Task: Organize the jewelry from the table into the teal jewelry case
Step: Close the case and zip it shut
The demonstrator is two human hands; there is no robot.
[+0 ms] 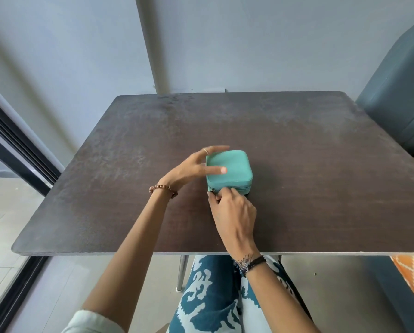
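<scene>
While the small square teal fabric jewelry case [228, 173] sits shut near the middle of the dark brown wooden surface [321, 164], both hands are on it. The left hand [196, 168] lies with fingers straight and spread, one fingertip pressing the lid, steadying it. The right hand [233, 207] is down at the near left corner, fingers curled and pinching what looks like the zipper pull [212, 190] — it's too small to see clearly. No loose jewelry shows anywhere on the surface, so this reads as the zipper being worked, late in the job or right at its start; I can't tell which. The risk now: if the left hand eases off, a tug on the zipper could drag the light case across that smooth surface, or the pull could slip out of the pinch at the corner bend.
</scene>
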